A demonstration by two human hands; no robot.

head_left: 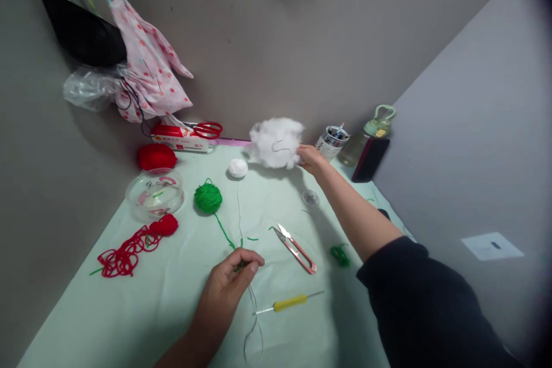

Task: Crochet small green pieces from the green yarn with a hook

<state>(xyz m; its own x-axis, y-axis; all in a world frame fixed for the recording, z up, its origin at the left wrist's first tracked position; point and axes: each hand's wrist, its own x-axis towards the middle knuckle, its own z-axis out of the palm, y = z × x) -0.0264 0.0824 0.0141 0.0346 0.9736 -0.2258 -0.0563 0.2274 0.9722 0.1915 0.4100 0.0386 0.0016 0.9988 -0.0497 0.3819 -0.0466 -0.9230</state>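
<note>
Right fingers (305,153) against puffy, ragged white stuffing (269,135), thin dark strand (282,150) across

On the surface (116,316), open room is left at the near left, between the tangled red yarn (125,250) and the left hand (228,282). Ahead of that hand, the way is crossed by a green strand (224,230) and a thin white thread (239,207), run back to the green ball (208,198) and the white ball (238,168). To its right, a gap is left between the snips (297,251) and the yellow-handled hook (290,302). Farther right, the space is spanned by the right arm (360,207), the right hand (311,158) being set against the white stuffing (276,137). The back right is blocked by the can (328,146), bottle (356,150) and dark phone (371,160).
</note>
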